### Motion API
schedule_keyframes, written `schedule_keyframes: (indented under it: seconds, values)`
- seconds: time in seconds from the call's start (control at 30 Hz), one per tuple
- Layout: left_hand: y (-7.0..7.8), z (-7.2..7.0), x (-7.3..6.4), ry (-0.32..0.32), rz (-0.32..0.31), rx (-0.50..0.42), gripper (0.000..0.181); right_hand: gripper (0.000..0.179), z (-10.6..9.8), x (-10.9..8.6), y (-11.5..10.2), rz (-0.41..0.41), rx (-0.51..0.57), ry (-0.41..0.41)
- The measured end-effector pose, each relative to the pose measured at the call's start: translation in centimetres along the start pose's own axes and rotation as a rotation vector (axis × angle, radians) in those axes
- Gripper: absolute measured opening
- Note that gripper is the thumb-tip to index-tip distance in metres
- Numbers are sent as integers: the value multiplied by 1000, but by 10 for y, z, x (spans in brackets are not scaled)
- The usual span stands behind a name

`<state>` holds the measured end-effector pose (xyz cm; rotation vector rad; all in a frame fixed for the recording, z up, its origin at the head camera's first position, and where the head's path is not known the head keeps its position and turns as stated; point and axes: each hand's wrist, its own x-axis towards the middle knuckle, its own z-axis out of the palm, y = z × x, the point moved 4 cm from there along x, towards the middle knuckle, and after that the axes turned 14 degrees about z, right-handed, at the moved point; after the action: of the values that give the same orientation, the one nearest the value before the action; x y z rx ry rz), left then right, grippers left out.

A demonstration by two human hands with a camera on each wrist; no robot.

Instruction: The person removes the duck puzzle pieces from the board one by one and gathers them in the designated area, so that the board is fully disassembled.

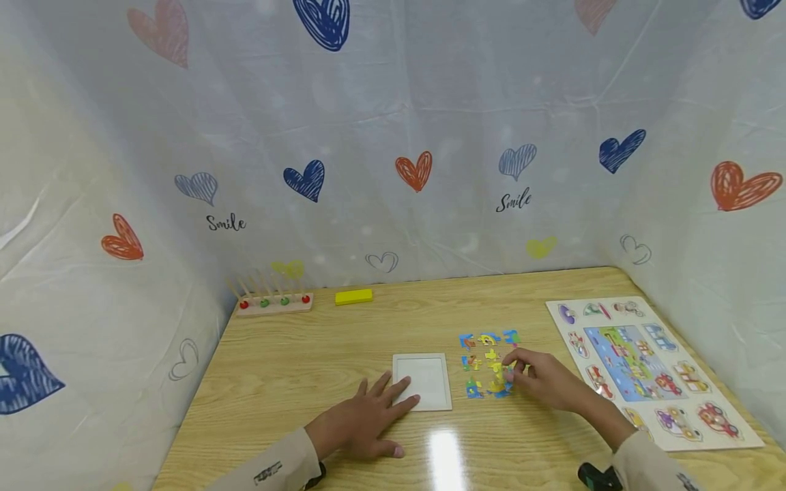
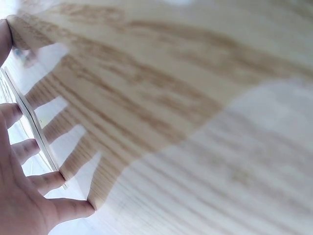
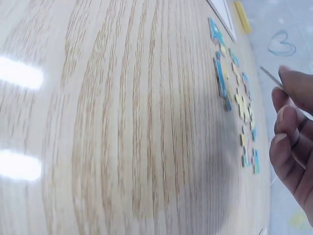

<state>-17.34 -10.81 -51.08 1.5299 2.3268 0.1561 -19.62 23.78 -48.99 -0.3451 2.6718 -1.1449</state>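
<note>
My left hand (image 1: 368, 417) lies with fingers spread, its fingertips touching the left part of a small white square puzzle frame (image 1: 430, 382) on the table. In the left wrist view those fingers (image 2: 46, 182) reach the frame's edge (image 2: 34, 125). To the right of the frame lie several loose, colourful jigsaw pieces (image 1: 471, 389) in rough rows. My right hand (image 1: 545, 379) is just right of them. Between thumb and forefinger it pinches a thin puzzle piece (image 3: 270, 76), seen edge-on in the right wrist view and held above the table; its picture is hidden there.
A large picture puzzle board (image 1: 620, 354) lies at the right. At the back left stands a wooden peg stand (image 1: 276, 307) with red and green beads, beside a yellow block (image 1: 353, 296). A heart-printed curtain (image 1: 356, 225) surrounds the table (image 1: 276, 368).
</note>
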Motion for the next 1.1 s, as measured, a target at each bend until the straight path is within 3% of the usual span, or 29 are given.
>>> schedule_keyframes:
  seconds: [0.23, 0.47, 0.83, 1.1]
  values:
    - [1, -1, 0, 4, 0, 8, 82, 24, -4, -6, 17, 76, 76, -33]
    - [2, -1, 0, 7, 1, 19, 82, 24, -8, -14, 25, 74, 143, -62]
    - [2, -1, 0, 13, -1, 20, 81, 31, -11, -18, 38, 133, 103, -40]
    - [2, -1, 0, 12, -5, 18, 81, 33, -10, -22, 41, 113, 65, -11]
